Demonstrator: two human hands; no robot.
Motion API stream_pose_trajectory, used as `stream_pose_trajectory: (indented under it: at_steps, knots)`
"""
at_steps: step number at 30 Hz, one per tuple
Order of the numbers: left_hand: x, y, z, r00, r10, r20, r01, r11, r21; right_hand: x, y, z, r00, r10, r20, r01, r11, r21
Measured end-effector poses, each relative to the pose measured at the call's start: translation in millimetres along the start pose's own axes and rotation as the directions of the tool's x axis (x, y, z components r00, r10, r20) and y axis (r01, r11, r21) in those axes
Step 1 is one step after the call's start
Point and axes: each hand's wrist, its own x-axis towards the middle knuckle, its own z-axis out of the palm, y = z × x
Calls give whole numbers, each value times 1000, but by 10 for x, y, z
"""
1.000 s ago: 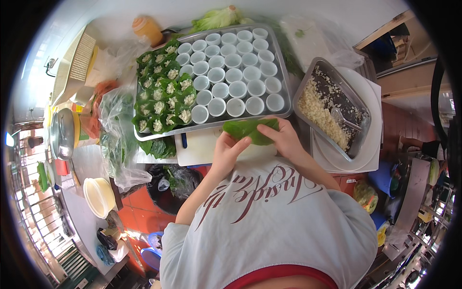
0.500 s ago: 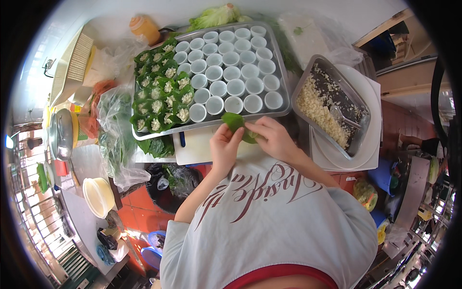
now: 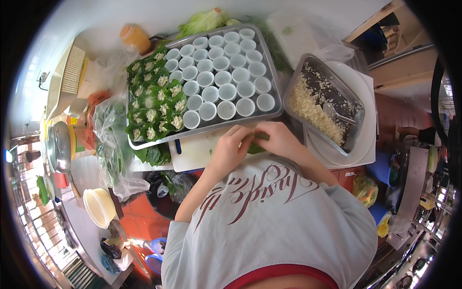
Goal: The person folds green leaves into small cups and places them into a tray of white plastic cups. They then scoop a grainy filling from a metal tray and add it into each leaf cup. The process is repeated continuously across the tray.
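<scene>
Right at the near edge of the white cutting board, both my hands are bunched around one green leaf. My left hand and right hand are pressed in from either side, fingertips pinching the leaf between them, so only a bit of green shows. Looks like I'm folding it into a cone, though the hands hide most of it.

Progress check: the big metal tray just beyond my hands is maybe a third done. Its left side is packed with leaf cups already stuffed with pale filling, and the rest is rows of small white cups, not yet filled. So plenty left to go, I reckon.

Off to my right sits the metal pan of chopped filling with a spoon in it, on a white plate. Spare leaves are in the plastic bag on my left.
</scene>
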Motion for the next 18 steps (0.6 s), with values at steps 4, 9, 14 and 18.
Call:
stream_pose_trajectory:
  at_steps: [4,9,14,18]
  knots:
    - [13,48,4,999,-32,-32,31,998,-55,-134,-188,-472,998,11,55,-21,982,188]
    - [-48,-122,-53,993,-64,-104,58,997,-58,-685,361,-1634,861,252,-441,-207,967,148]
    - [-109,-160,-104,986,-116,-116,103,988,-113,-1241,712,-1974,782,496,-376,-614,511,-601]
    - [-123,-168,-91,984,-120,-130,104,986,-129,-1409,1049,-1921,783,509,-358,-558,828,-44]
